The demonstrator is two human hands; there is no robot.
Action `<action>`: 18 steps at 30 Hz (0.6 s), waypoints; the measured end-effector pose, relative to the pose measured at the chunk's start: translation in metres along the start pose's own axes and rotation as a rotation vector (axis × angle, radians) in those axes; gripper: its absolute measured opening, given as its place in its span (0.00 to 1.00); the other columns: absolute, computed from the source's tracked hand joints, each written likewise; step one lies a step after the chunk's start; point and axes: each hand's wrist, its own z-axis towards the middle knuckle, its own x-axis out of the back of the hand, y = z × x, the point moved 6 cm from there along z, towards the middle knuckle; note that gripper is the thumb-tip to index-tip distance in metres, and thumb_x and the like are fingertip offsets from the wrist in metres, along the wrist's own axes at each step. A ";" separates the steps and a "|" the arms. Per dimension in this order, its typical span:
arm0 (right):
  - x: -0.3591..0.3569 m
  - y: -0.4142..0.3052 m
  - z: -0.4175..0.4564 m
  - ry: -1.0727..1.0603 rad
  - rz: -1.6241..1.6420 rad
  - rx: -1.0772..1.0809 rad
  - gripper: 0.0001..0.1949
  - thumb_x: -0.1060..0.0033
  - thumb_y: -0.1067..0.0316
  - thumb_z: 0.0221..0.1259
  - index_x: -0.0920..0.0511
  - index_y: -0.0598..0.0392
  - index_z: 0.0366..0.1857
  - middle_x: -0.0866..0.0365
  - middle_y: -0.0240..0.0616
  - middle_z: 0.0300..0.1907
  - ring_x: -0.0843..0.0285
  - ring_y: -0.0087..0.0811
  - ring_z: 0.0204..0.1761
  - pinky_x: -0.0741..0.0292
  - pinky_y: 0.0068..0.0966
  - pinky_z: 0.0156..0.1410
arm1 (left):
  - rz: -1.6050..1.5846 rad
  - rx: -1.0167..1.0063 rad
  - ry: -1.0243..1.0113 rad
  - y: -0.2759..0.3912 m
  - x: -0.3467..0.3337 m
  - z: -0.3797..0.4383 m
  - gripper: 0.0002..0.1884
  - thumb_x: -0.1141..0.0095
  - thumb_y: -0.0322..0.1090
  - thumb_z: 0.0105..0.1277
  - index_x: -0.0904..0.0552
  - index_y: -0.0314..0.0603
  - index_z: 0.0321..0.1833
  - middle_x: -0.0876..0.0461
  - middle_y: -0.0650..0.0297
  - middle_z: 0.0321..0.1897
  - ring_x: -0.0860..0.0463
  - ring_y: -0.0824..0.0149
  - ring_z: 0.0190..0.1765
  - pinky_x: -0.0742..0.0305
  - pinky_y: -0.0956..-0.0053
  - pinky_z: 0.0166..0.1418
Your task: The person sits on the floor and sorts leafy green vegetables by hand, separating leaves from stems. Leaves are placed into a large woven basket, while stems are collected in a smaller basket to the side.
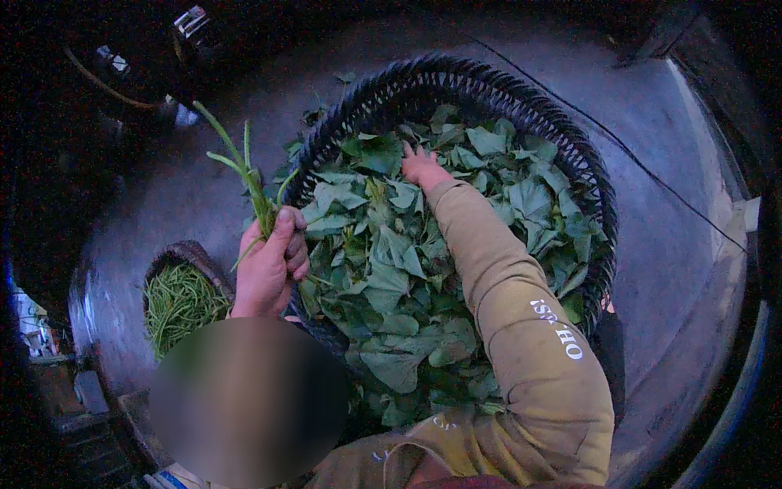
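My left hand [273,260] is closed around a small bunch of green stems [252,183] at the left rim of a large dark woven basket [449,64]. The stems point up and away, their ends splayed. Broad green leaves [388,293] fill the basket. Over its far part my right hand [423,166] reaches out on an extended arm, fingers spread and touching the leaves; I see nothing in its grasp. The fingertips are partly lost among the foliage. A mustard-coloured sleeve [489,263] bearing white lettering crosses above the leaves.
A smaller basket [183,247] holding cut green stems [183,299] stands on the floor [660,257] to the left. Behind the large basket a dark cable [617,137] runs across the floor to the right. A blurred oval hides the lower left.
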 end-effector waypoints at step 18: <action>0.146 0.097 -0.281 0.438 -0.112 0.114 0.21 0.45 0.74 0.39 0.25 0.47 0.44 0.22 0.47 0.37 0.26 0.48 0.43 0.28 0.35 0.46 | -0.052 -0.161 -0.113 0.030 -0.020 -0.045 0.10 0.52 0.40 0.66 0.28 0.41 0.34 0.43 0.76 0.13 0.44 0.81 0.15 0.48 0.84 0.18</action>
